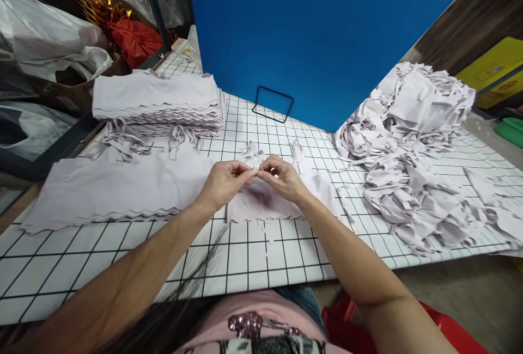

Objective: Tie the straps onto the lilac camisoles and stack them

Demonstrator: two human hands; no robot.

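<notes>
One strip (256, 167) of one pale cloth piece (253, 204), laid on gridded sheeting (241, 258), is pinched by the left hand (224, 181) and the right hand (285, 179), fingertips meeting. Left of the piece, two wavy-edged stacks (122, 188) are set; right of it, one crumpled heap (420, 109); beyond it, one smooth blue panel (302, 32).

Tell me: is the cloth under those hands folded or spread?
Mostly spread: the cloth lies on the gridded table, its lower edge showing below the left hand and right hand.
</notes>
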